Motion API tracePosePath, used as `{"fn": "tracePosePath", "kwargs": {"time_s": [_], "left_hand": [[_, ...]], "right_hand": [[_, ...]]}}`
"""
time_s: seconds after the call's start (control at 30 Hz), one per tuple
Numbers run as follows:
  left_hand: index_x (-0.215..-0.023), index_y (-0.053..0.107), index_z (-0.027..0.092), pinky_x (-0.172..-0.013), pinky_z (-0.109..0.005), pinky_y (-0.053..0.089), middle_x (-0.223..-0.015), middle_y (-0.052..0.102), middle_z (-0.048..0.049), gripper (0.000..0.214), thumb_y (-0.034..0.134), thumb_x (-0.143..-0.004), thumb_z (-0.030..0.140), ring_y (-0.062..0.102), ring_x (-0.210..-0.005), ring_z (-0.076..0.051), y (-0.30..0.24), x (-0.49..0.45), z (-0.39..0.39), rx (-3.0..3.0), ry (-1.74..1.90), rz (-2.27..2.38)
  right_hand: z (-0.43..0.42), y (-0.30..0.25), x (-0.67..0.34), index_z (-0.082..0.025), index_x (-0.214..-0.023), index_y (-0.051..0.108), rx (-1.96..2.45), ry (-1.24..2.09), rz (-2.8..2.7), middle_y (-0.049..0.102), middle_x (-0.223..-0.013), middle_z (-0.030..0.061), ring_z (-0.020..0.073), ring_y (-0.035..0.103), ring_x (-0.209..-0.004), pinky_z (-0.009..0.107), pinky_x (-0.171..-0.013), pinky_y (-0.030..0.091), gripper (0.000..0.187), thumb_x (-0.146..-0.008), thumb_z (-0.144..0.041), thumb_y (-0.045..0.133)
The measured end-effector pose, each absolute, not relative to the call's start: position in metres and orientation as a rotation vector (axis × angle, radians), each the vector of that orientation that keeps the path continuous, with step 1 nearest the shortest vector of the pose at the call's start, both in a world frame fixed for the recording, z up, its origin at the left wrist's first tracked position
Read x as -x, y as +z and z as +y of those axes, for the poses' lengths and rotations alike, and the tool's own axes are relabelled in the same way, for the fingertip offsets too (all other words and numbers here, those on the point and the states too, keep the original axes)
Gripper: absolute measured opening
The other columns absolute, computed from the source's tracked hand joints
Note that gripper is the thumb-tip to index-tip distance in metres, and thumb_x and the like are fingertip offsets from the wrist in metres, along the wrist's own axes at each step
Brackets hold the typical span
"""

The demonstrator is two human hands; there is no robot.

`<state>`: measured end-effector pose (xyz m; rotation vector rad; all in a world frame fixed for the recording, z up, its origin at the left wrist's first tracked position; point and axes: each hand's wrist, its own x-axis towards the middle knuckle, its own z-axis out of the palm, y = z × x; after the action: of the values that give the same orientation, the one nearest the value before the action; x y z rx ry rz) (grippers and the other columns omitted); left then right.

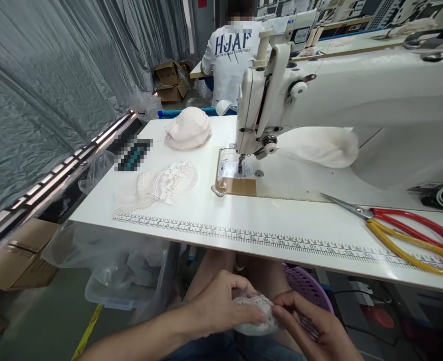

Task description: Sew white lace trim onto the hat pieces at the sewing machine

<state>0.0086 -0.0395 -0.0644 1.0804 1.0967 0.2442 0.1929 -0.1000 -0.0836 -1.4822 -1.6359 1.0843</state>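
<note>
The left hand (221, 306) and right hand (313, 321) are pinching lace-trimmed white fabric (257, 327), while a translucent plastic bin (111, 300) is holding crumpled clear plastic (141, 263) below the sewing table (214, 210).

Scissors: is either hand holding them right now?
No, the scissors lie on the white table, while the left hand and right hand hold lacy white fabric.

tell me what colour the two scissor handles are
One handle is red and the other handle is yellow, best seen in the head view.
</note>
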Motion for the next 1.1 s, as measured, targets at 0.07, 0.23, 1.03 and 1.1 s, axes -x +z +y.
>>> {"fn": "tracePosePath", "kwargs": {"time_s": [0.07,0.23,1.03,1.1], "left_hand": [[-0.071,0.066,0.010,-0.053,-0.018,0.030,-0.062,0.051,0.0024,0.025,0.074,-0.060,0.031,0.043,-0.061,-0.009,-0.067,-0.008,-0.042,-1.137,0.243,1.128],[-0.072,0.066,0.010,-0.050,-0.018,0.026,-0.058,0.046,0.0046,0.020,0.067,-0.066,0.029,0.038,-0.057,-0.007,-0.071,-0.007,-0.046,-1.265,0.195,1.133],[-0.064,0.065,0.010,-0.053,-0.020,0.032,-0.057,0.055,0.0010,0.026,0.075,-0.053,0.030,0.045,-0.056,-0.009,-0.064,-0.008,-0.047,-0.918,0.160,1.099],[-0.063,0.065,0.010,-0.053,-0.021,0.034,-0.057,0.056,0.0002,0.026,0.075,-0.053,0.031,0.047,-0.055,-0.010,-0.063,-0.005,-0.045,-0.914,0.140,1.084]], "right_hand": [[-0.099,-0.085,-0.194,-0.024,-0.092,0.061,1.416,0.794,-1.757,0.065,-0.082,0.0009,0.0145,0.063,-0.073,0.020,-0.064,0.049,0.009,-0.089,-0.027,0.053],[-0.092,-0.081,-0.185,-0.021,-0.096,0.060,1.241,0.472,-2.057,0.060,-0.082,0.0039,0.0128,0.060,-0.069,0.020,-0.057,0.048,0.014,-0.092,-0.018,0.047],[-0.100,-0.072,-0.180,-0.024,-0.084,0.039,1.187,1.144,-1.851,0.048,-0.075,-0.0013,0.0124,0.047,-0.062,0.021,-0.056,0.041,0.015,-0.095,-0.019,0.031],[-0.101,-0.080,-0.196,-0.024,-0.079,0.038,1.240,0.910,-2.114,0.048,-0.067,-0.0028,0.0121,0.047,-0.054,0.022,-0.049,0.037,0.017,-0.089,-0.011,0.033]]}}
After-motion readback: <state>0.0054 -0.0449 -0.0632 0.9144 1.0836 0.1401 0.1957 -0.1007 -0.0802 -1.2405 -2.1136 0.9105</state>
